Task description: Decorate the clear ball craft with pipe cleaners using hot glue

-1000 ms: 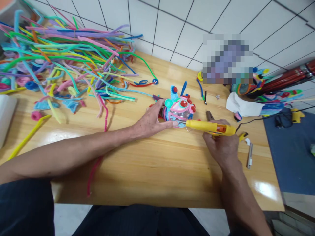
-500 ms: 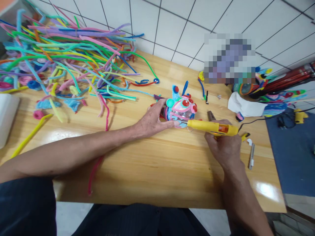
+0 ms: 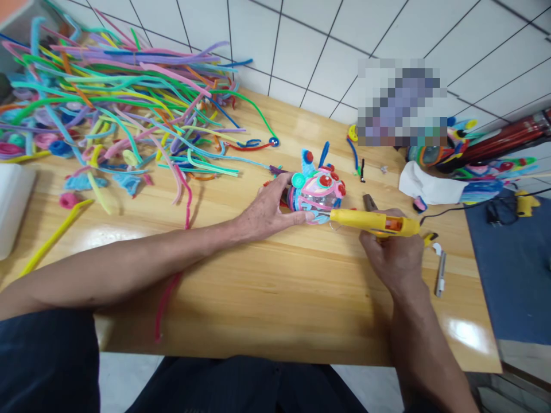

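Observation:
My left hand (image 3: 273,209) is wrapped round the left end of a clear plastic bottle (image 3: 321,199), which lies on its side and is decorated with pink, blue and red pipe cleaners. Its thumb rests along the near side, by some light-blue pieces. In my right hand (image 3: 394,255) is a yellow glue gun (image 3: 372,221), gripped by the handle. The gun's nozzle points left and meets the bottle's near side, or comes very close to it; I cannot tell whether they touch. A black cord runs from the gun's back end to the right.
Loose pipe cleaners (image 3: 129,86) lie heaped at the back left of the wooden table (image 3: 275,304). A pink pipe cleaner (image 3: 163,307) passes under my left forearm. To the right are a utility knife (image 3: 440,274), a white cloth (image 3: 430,183) and more decorated pieces. White tiles line the back.
My right hand and the glue gun have shifted very slightly to the right. The left hand and the bottle look almost unchanged.

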A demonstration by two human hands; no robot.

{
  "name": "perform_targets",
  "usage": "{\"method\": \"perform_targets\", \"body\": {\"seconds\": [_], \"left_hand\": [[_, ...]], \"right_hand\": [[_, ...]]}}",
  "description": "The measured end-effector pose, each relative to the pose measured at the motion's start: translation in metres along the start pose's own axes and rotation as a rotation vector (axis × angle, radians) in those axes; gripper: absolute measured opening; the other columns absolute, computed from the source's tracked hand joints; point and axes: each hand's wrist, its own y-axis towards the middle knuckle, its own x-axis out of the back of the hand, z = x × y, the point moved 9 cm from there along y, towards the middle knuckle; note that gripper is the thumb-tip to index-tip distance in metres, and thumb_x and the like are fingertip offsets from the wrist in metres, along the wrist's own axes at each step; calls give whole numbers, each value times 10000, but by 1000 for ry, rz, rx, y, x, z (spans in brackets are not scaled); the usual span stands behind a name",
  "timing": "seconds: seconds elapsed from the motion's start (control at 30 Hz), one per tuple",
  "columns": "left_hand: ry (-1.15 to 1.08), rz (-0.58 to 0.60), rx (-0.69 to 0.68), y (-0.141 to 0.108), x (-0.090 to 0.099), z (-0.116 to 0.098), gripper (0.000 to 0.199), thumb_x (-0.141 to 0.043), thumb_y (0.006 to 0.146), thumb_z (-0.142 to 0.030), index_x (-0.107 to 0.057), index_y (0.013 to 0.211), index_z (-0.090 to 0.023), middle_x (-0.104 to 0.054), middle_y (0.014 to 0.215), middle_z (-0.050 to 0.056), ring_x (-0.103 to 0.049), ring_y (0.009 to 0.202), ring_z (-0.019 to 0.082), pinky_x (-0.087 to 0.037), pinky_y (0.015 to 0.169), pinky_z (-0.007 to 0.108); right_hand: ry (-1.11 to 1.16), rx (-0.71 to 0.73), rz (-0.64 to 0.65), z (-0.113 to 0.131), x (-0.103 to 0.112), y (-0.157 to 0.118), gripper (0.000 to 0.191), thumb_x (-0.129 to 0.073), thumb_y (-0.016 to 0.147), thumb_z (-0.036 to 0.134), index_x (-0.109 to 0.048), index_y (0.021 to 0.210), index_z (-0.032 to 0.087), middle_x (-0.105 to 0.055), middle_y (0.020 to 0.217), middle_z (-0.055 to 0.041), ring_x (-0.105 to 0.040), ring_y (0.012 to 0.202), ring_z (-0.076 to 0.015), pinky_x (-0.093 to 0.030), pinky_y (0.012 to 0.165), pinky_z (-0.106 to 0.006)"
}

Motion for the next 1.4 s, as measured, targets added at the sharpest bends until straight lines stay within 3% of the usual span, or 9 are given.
{"method": "perform_targets", "body": {"seconds": [0.33, 0.6, 0.83, 1.13, 1.27, 1.4], "left_hand": [[-3, -11, 6, 0, 0, 0, 692, -870, 851, -700, -586, 1273, -230, -741, 1210, 117, -700, 1163, 316, -591, 1003, 495], [-33, -12, -15, 1, 0, -3, 686, -865, 853, -695, -570, 1263, -231, -747, 1208, 106, -721, 986, 249, -618, 934, 456], [2, -11, -2, 0, 0, 0, 689, -873, 860, -670, -578, 1296, -226, -745, 1241, 117, -704, 1176, 310, -586, 1027, 487], [4, 1, -18, 0, 2, -4, 729, -860, 869, -678, -566, 1365, -232, -734, 1296, 126, -709, 1130, 299, -582, 1005, 487], [4, -10, -14, 1, 2, -3, 712, -838, 888, -679, -559, 1370, -235, -751, 1271, 114, -709, 1081, 276, -585, 979, 468], [-4, -12, -20, 2, 1, -3, 694, -830, 896, -668, -559, 1359, -228, -754, 1272, 118, -716, 1087, 275, -592, 958, 450]], "right_hand": [[26, -30, 14, -4, -1, 1, 203, -642, 851, 260, -688, 1048, 245, -773, 917, -59, -744, 774, -262, -637, 701, -388], [28, -75, 21, -8, -2, 1, 196, -641, 849, 299, -687, 1032, 245, -784, 925, -65, -763, 785, -267, -651, 717, -408], [46, -50, 30, -7, -3, 1, 190, -636, 843, 268, -685, 1026, 247, -768, 915, -65, -748, 793, -270, -649, 729, -416], [46, -59, 54, -12, -8, 0, 155, -630, 848, 272, -678, 994, 258, -752, 880, -54, -723, 749, -268, -620, 694, -408], [68, -137, 109, -24, -16, -1, 81, -637, 857, 323, -674, 897, 263, -710, 788, -40, -696, 721, -265, -598, 663, -386], [138, -257, 198, -36, -27, -3, 130, -643, 864, 354, -666, 772, 264, -664, 666, -40, -712, 739, -285, -593, 651, -375]]}}
